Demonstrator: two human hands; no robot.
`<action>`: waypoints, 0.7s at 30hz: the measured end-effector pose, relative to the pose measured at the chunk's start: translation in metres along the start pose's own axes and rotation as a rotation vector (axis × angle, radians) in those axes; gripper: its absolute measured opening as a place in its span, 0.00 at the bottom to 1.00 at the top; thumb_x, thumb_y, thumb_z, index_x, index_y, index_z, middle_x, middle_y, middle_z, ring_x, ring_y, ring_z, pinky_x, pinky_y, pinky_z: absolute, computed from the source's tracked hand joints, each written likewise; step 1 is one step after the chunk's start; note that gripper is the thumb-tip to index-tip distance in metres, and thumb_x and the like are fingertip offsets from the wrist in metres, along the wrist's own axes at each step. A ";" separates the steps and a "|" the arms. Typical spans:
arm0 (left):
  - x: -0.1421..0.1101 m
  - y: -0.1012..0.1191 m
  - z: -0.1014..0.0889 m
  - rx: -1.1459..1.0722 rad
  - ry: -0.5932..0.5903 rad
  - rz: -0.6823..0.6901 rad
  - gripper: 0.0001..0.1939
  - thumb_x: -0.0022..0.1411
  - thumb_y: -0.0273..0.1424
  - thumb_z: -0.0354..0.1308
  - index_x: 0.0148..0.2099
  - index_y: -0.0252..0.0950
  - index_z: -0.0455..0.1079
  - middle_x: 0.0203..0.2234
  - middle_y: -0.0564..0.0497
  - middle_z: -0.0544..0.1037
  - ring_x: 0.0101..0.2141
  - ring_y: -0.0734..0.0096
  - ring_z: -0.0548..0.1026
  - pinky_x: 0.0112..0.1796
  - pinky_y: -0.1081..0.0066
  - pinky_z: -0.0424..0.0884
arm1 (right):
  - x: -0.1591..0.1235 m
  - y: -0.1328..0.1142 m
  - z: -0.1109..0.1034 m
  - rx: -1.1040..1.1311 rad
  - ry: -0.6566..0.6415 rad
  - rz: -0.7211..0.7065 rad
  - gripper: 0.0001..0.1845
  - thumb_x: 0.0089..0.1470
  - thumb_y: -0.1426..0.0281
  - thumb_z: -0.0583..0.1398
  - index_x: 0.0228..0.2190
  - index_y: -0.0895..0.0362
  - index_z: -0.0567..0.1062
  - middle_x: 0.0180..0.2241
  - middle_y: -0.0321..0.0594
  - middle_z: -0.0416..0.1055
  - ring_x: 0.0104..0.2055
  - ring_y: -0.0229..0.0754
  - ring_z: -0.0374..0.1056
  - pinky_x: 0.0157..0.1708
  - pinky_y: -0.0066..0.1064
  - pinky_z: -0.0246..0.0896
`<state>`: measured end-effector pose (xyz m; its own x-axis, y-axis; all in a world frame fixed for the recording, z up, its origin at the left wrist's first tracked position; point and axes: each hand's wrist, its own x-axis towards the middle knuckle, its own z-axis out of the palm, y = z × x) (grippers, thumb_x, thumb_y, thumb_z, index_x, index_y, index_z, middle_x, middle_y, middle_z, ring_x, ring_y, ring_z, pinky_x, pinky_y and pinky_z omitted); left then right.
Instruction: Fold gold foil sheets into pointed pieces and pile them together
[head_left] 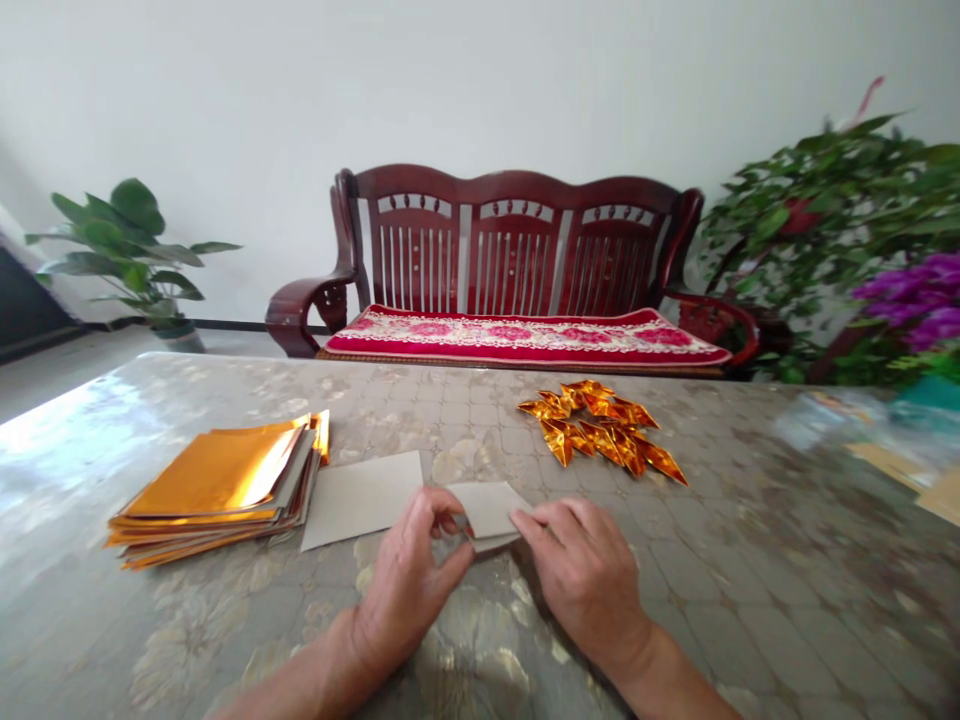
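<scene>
Hands together at the near edge of the table, both clamped on a small folded sheet (487,512), pale paper side out. Left hand (405,575) pinches its left end, with the fingertips (439,505) curled over the fold. Right hand (577,575) presses flat fingers onto its right end. Step in hand: folding this sheet, the crease held between both hands.

Just left of it lies a flat pale sheet (360,500), and further left a stack of gold foil sheets (217,480). A pile of folded gold foil pieces (600,430) sits far right of the hands on the patterned tabletop (757,590).

Hidden: fingers cover the fold's inner layers, so crease count and exact shape can't be read. Bright glare washes out the table's left side.
</scene>
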<state>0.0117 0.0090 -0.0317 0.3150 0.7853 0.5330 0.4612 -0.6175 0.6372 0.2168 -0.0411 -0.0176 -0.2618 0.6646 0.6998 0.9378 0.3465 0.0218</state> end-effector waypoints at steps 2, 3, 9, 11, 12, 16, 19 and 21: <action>0.000 0.000 -0.004 0.108 -0.010 0.099 0.17 0.56 0.19 0.57 0.47 0.38 0.64 0.39 0.50 0.72 0.37 0.67 0.73 0.39 0.69 0.71 | -0.002 -0.002 0.003 -0.004 -0.043 0.000 0.10 0.62 0.73 0.57 0.41 0.54 0.79 0.32 0.40 0.73 0.39 0.47 0.61 0.39 0.39 0.54; 0.000 -0.001 -0.006 0.174 -0.058 0.153 0.18 0.57 0.20 0.58 0.49 0.39 0.64 0.43 0.47 0.71 0.40 0.65 0.73 0.40 0.67 0.71 | -0.003 -0.004 0.004 -0.006 -0.062 0.001 0.10 0.62 0.73 0.57 0.41 0.54 0.78 0.32 0.40 0.73 0.39 0.47 0.61 0.39 0.39 0.54; 0.001 -0.003 -0.006 0.378 -0.292 0.280 0.04 0.67 0.30 0.56 0.40 0.40 0.72 0.36 0.50 0.75 0.35 0.64 0.74 0.38 0.65 0.70 | -0.006 -0.011 0.009 0.015 -0.142 -0.018 0.07 0.61 0.73 0.58 0.38 0.54 0.77 0.29 0.39 0.71 0.36 0.46 0.60 0.38 0.39 0.52; 0.001 -0.004 -0.005 0.388 -0.329 0.256 0.08 0.69 0.31 0.54 0.38 0.40 0.73 0.32 0.51 0.75 0.33 0.65 0.73 0.37 0.66 0.69 | -0.006 -0.010 0.010 0.039 -0.167 -0.003 0.06 0.60 0.72 0.60 0.37 0.53 0.77 0.30 0.39 0.71 0.37 0.46 0.60 0.38 0.38 0.51; 0.001 -0.004 -0.005 0.389 -0.348 0.240 0.09 0.70 0.31 0.54 0.37 0.40 0.74 0.31 0.52 0.75 0.33 0.66 0.74 0.37 0.67 0.69 | -0.007 -0.009 0.010 0.056 -0.184 0.009 0.05 0.60 0.72 0.60 0.36 0.53 0.77 0.31 0.39 0.71 0.37 0.46 0.60 0.38 0.38 0.51; 0.000 -0.005 -0.006 0.394 -0.420 0.159 0.11 0.71 0.32 0.52 0.38 0.41 0.75 0.32 0.52 0.76 0.34 0.66 0.74 0.38 0.67 0.67 | -0.009 -0.002 0.011 0.128 -0.265 0.051 0.04 0.60 0.72 0.61 0.33 0.52 0.77 0.31 0.38 0.72 0.38 0.45 0.62 0.39 0.37 0.51; 0.002 -0.008 -0.006 0.363 -0.450 0.095 0.13 0.72 0.34 0.51 0.36 0.41 0.75 0.31 0.53 0.76 0.35 0.66 0.74 0.39 0.67 0.66 | -0.010 0.003 0.012 0.184 -0.335 0.090 0.04 0.61 0.70 0.61 0.33 0.51 0.77 0.30 0.37 0.71 0.37 0.45 0.62 0.37 0.36 0.51; 0.003 -0.010 -0.005 0.323 -0.453 0.057 0.14 0.72 0.34 0.51 0.35 0.41 0.75 0.31 0.53 0.76 0.35 0.67 0.74 0.39 0.69 0.66 | -0.009 0.005 0.013 0.220 -0.377 0.120 0.05 0.61 0.69 0.61 0.33 0.52 0.77 0.31 0.37 0.70 0.37 0.44 0.62 0.37 0.35 0.52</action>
<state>0.0036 0.0178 -0.0334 0.6389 0.7360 0.2236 0.6412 -0.6702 0.3737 0.2210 -0.0368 -0.0336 -0.2576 0.8893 0.3779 0.9066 0.3577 -0.2239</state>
